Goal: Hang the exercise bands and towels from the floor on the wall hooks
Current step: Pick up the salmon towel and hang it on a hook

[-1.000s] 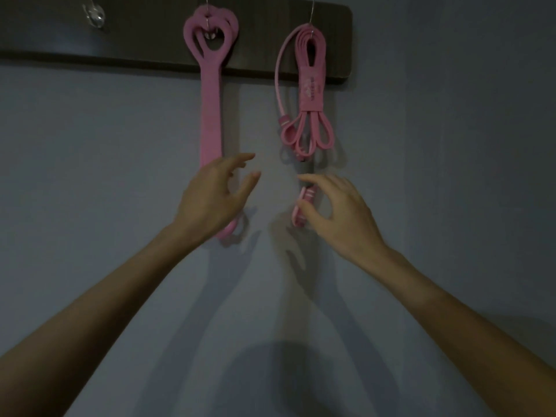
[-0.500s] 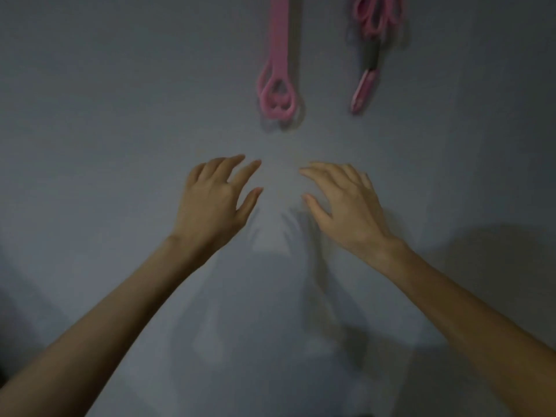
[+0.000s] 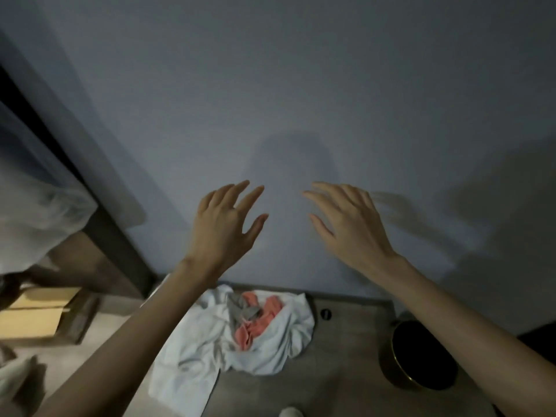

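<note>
Towels heaped on floor; both hands empty, spread.

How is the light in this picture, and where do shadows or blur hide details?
Head view: dim, greyish light. Head view: the right hand casts a soft shadow rightward on the wall; a rounded shadow sits above the gap to the left hand. Head view: the left edge is smeared, so the yellowish box is blurred; the white towel on the floor is readable.
</note>
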